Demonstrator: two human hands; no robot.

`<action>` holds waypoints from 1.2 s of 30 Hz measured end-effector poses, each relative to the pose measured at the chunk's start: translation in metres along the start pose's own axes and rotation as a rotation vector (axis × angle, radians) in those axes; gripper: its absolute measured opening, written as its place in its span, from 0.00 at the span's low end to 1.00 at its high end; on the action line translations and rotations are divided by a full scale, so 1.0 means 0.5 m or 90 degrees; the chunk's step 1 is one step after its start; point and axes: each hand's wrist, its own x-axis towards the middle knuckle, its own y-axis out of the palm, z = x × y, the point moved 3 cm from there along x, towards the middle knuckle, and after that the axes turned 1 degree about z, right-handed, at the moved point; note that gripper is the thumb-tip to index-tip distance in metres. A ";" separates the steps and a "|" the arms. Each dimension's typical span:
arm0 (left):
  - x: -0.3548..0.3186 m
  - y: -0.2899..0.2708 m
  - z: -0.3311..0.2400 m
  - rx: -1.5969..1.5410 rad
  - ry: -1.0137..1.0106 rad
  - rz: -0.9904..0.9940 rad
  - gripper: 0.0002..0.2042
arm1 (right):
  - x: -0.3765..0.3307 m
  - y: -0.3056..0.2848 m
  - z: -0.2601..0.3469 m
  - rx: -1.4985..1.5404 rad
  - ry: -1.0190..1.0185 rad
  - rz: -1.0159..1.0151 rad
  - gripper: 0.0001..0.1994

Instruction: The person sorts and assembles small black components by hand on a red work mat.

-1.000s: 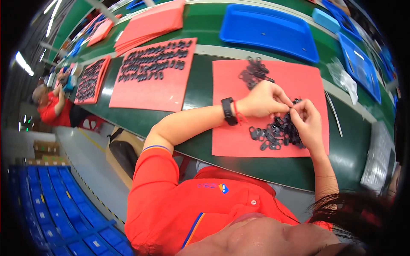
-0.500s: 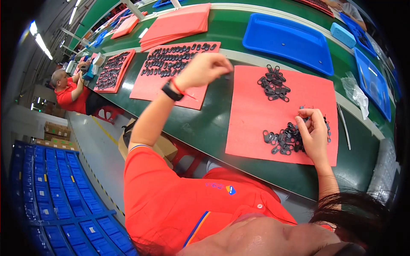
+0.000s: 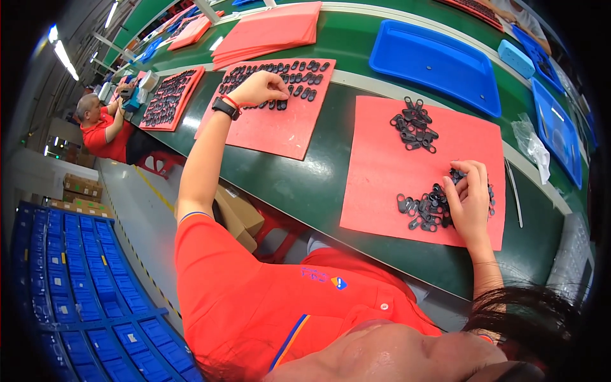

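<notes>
My left hand (image 3: 259, 89), a dark watch on its wrist, is closed in a pinch at the end of a row on the left pink sheet (image 3: 273, 138). Its fingertips meet a small black oval part (image 3: 281, 104) there; more such parts lie in rows around it. My right hand (image 3: 471, 202) rests at a loose pile of black oval parts with ring-like ends (image 3: 425, 211) on the right pink sheet (image 3: 375, 172). Its fingers are curled toward the thumb; what they hold, if anything, cannot be told from the pile. A second small heap (image 3: 414, 126) lies farther back.
A blue tray (image 3: 433, 67) stands behind the right sheet, with another blue tray (image 3: 557, 127) and a clear bag (image 3: 531, 143) to the right. A thin metal strip (image 3: 513, 191) lies beside the sheet. Stacked pink sheets (image 3: 270, 35) lie beyond. A co-worker (image 3: 105, 130) sits far left.
My left hand has moved left and slightly down, from the gap between the sheets to the rows on the left sheet. My right hand has stayed at the pile.
</notes>
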 end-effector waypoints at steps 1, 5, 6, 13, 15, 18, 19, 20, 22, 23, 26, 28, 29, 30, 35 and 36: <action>0.000 0.003 0.006 -0.044 0.007 -0.016 0.05 | -0.001 0.000 0.001 0.001 0.001 0.000 0.11; 0.004 0.021 0.005 -0.006 -0.015 -0.019 0.06 | -0.004 -0.006 0.001 0.000 0.007 -0.008 0.11; 0.009 0.024 0.005 -0.005 -0.017 -0.032 0.06 | -0.005 -0.008 0.000 -0.005 0.012 -0.009 0.12; 0.019 0.028 -0.074 0.031 0.066 -0.197 0.06 | 0.009 -0.030 -0.006 -0.081 0.013 -0.038 0.07; 0.030 0.061 -0.164 -0.003 0.082 -0.213 0.05 | 0.014 -0.033 -0.029 -0.099 0.024 -0.039 0.05; 0.049 0.139 -0.282 -0.026 0.267 -0.183 0.04 | 0.015 -0.035 -0.039 -0.086 0.002 -0.014 0.03; 0.051 0.166 -0.328 0.011 0.308 -0.160 0.04 | 0.016 -0.035 -0.035 -0.063 -0.030 0.010 0.03; 0.053 0.194 -0.367 0.040 0.316 -0.134 0.04 | 0.013 -0.031 -0.037 -0.074 -0.041 0.016 0.04; 0.067 0.248 -0.407 0.055 0.355 -0.118 0.05 | 0.008 -0.020 -0.037 -0.066 -0.025 0.050 0.04; 0.079 0.274 -0.411 0.041 0.387 -0.127 0.05 | 0.007 -0.013 -0.033 -0.052 -0.017 0.086 0.04; 0.126 0.321 -0.422 0.034 0.418 -0.184 0.04 | 0.003 -0.006 -0.023 -0.065 -0.028 0.109 0.05; 0.140 0.328 -0.429 0.031 0.426 -0.198 0.04 | -0.003 -0.008 -0.027 -0.074 -0.041 0.120 0.06; 0.140 0.325 -0.432 0.037 0.429 -0.212 0.05 | 0.000 -0.011 -0.028 -0.075 -0.040 0.120 0.06; 0.139 0.325 -0.432 0.043 0.432 -0.221 0.05 | 0.000 -0.012 -0.026 -0.058 -0.034 0.126 0.06; 0.132 0.339 -0.420 0.044 0.389 -0.157 0.06 | -0.007 -0.016 -0.025 -0.048 -0.008 0.190 0.08; 0.132 0.339 -0.417 0.066 0.379 -0.170 0.07 | -0.007 -0.015 -0.023 -0.044 -0.009 0.190 0.08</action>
